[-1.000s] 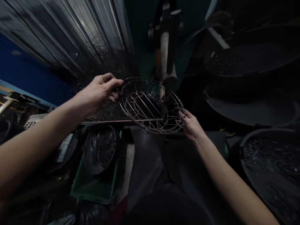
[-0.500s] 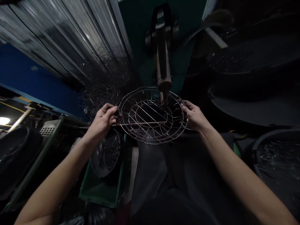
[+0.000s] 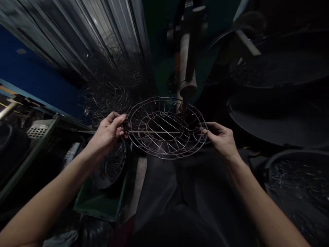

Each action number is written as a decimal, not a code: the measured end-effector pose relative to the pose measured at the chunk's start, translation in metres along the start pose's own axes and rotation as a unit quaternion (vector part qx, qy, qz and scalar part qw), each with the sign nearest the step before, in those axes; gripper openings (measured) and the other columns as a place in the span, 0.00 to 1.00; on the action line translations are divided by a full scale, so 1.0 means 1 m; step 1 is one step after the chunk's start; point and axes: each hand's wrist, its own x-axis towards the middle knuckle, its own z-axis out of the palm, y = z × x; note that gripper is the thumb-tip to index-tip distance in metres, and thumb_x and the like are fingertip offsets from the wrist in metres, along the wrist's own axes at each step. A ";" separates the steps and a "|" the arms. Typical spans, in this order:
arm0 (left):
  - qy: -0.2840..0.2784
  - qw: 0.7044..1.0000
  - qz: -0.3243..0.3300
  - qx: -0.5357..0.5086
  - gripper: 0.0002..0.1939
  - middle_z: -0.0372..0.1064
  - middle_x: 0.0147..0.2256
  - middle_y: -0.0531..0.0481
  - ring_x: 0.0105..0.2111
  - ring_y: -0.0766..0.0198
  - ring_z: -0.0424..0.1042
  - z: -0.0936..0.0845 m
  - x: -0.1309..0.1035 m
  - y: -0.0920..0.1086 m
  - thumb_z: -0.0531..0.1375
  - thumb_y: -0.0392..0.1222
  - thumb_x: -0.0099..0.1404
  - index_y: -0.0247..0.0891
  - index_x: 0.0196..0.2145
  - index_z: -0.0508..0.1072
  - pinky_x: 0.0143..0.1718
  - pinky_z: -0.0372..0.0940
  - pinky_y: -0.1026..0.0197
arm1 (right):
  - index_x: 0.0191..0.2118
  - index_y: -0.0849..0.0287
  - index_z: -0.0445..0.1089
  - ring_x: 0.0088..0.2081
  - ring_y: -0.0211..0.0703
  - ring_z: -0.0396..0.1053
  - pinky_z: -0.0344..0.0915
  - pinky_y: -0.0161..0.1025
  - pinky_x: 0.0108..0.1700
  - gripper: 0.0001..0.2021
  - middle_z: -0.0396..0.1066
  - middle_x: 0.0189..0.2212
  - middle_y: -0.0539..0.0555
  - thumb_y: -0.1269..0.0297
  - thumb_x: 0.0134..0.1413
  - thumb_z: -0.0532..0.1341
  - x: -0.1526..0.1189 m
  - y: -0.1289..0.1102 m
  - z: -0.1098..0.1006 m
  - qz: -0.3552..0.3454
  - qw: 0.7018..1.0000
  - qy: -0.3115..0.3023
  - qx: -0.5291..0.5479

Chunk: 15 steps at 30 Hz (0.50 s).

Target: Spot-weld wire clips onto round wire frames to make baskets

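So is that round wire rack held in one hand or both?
Both: the left hand and right hand grip opposite sides of the wire rack.

two hands (image 3: 109, 130) (image 3: 223, 140), one round wire rack (image 3: 167, 130), one green crate (image 3: 97, 206)

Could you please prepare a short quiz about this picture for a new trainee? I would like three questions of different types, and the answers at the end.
1. True or false: the left hand and the right hand hold the round wire rack at opposite sides.
2. What colour is the crate at the lower left of the picture? a) red b) green c) yellow
3. Fill in the missing word: the hand nearer to the blue panel is the ____ one.

Key: 1. True. 2. b) green. 3. left.
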 end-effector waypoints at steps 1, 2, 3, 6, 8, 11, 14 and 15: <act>-0.002 1.000 0.001 0.002 0.14 0.66 0.23 0.56 0.17 0.74 0.65 0.000 0.002 0.002 0.65 0.46 0.55 0.40 0.30 0.62 0.18 0.62 0.72 | 0.40 0.55 0.75 0.38 0.44 0.73 0.71 0.43 0.45 0.15 0.75 0.35 0.52 0.54 0.46 0.70 0.000 0.002 0.002 0.001 1.000 0.014 0.009; -0.006 1.000 -0.001 0.005 0.14 0.66 0.23 0.56 0.16 0.73 0.65 0.000 0.004 0.005 0.65 0.46 0.56 0.40 0.30 0.62 0.17 0.62 0.71 | 0.38 0.55 0.75 0.37 0.43 0.73 0.71 0.42 0.43 0.15 0.75 0.34 0.51 0.54 0.45 0.70 0.001 0.004 0.003 0.001 0.999 0.029 0.017; -0.011 1.000 -0.004 0.007 0.15 0.66 0.23 0.55 0.16 0.73 0.65 0.000 0.007 0.009 0.65 0.47 0.56 0.40 0.30 0.62 0.17 0.63 0.70 | 0.37 0.55 0.75 0.36 0.42 0.73 0.70 0.41 0.42 0.14 0.75 0.33 0.51 0.55 0.45 0.70 0.001 0.006 0.006 0.000 0.999 0.045 0.022; -0.040 0.999 -0.005 0.012 0.17 0.67 0.24 0.55 0.17 0.71 0.67 -0.001 0.014 0.024 0.67 0.48 0.56 0.39 0.30 0.62 0.17 0.65 0.68 | 0.34 0.56 0.73 0.33 0.40 0.72 0.69 0.38 0.38 0.14 0.74 0.31 0.50 0.55 0.43 0.71 -0.002 0.007 0.012 -0.006 0.997 0.073 0.033; -0.065 0.998 0.018 0.011 0.16 0.68 0.27 0.55 0.19 0.71 0.69 0.000 0.015 0.038 0.67 0.47 0.57 0.38 0.32 0.63 0.19 0.66 0.68 | 0.33 0.56 0.72 0.32 0.40 0.71 0.68 0.37 0.36 0.14 0.73 0.30 0.50 0.55 0.42 0.72 -0.006 0.006 0.015 -0.004 0.996 0.082 0.041; -0.084 0.994 0.057 0.026 0.16 0.68 0.28 0.55 0.22 0.72 0.71 0.004 0.013 0.059 0.67 0.44 0.57 0.36 0.34 0.64 0.20 0.65 0.71 | 0.32 0.56 0.70 0.34 0.41 0.71 0.68 0.37 0.37 0.16 0.73 0.30 0.50 0.54 0.40 0.72 -0.011 0.003 0.021 0.008 0.993 0.096 0.062; -0.101 0.990 0.071 0.072 0.14 0.67 0.28 0.56 0.23 0.74 0.71 0.008 0.010 0.078 0.67 0.42 0.58 0.33 0.34 0.65 0.23 0.66 0.71 | 0.32 0.56 0.70 0.33 0.39 0.71 0.68 0.36 0.37 0.17 0.73 0.30 0.50 0.54 0.39 0.73 -0.016 0.001 0.025 0.019 0.990 0.108 0.089; -0.108 0.988 0.075 0.086 0.13 0.67 0.28 0.56 0.23 0.75 0.70 0.009 0.009 0.083 0.66 0.41 0.59 0.32 0.34 0.66 0.25 0.67 0.69 | 0.32 0.56 0.70 0.32 0.39 0.71 0.68 0.36 0.36 0.17 0.72 0.30 0.50 0.54 0.39 0.73 -0.017 0.002 0.027 0.020 0.989 0.112 0.097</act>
